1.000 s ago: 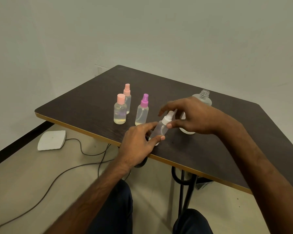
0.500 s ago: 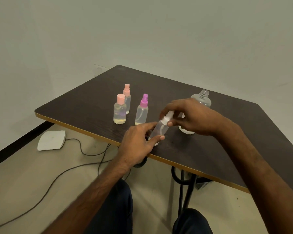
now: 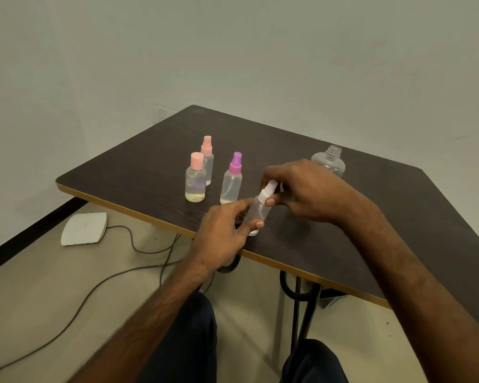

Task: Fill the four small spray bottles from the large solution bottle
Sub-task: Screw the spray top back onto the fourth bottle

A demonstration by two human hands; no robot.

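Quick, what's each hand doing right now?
Left hand: holds the small spray bottle by its body.
Right hand: pinches its white spray cap.

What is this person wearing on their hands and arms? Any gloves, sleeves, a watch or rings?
No gloves: the left hand and the right hand are bare. The left forearm and the right forearm are bare too, with no sleeve in view up to the picture's edge. No watch, bracelet or ring shows. Lower down, dark blue trousers cover the legs.
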